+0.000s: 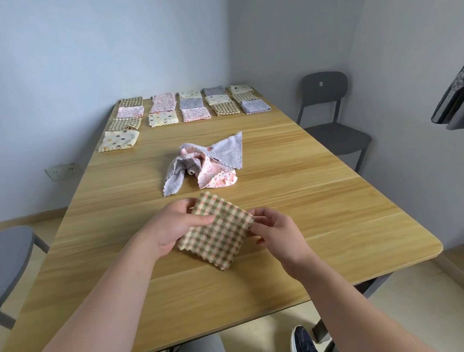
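Table (311, 211): left hand (173, 225) overlaps checked cloth (218, 232) edge.

folded checked cloth (216, 232), tilted, on table (339, 209)

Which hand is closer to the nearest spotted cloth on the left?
Left. The left hand grips the checked cloth, right of the spotted cloth and closer to the person; the right hand is farther right.
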Demonstrator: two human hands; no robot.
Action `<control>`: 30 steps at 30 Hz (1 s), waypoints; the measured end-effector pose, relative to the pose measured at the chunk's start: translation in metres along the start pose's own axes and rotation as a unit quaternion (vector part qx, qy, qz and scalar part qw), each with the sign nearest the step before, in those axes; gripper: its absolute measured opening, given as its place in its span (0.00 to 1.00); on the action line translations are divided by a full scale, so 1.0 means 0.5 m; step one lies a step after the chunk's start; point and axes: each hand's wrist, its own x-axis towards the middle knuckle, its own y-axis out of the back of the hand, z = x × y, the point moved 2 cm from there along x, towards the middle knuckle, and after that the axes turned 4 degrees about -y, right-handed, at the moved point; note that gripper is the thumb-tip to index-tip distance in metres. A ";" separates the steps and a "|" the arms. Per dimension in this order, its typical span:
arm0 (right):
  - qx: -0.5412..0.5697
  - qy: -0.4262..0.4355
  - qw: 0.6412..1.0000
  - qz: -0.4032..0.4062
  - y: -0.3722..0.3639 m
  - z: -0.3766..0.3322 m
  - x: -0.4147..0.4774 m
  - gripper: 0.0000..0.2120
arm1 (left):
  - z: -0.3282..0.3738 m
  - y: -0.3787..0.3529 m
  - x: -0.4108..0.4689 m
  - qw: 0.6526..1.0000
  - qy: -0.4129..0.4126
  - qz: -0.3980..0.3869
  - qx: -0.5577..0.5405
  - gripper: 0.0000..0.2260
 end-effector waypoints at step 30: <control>-0.055 0.077 0.995 -0.030 -0.037 -0.051 -0.024 0.19 | -0.061 -0.033 -0.022 0.951 0.122 -0.006 -0.283 0.23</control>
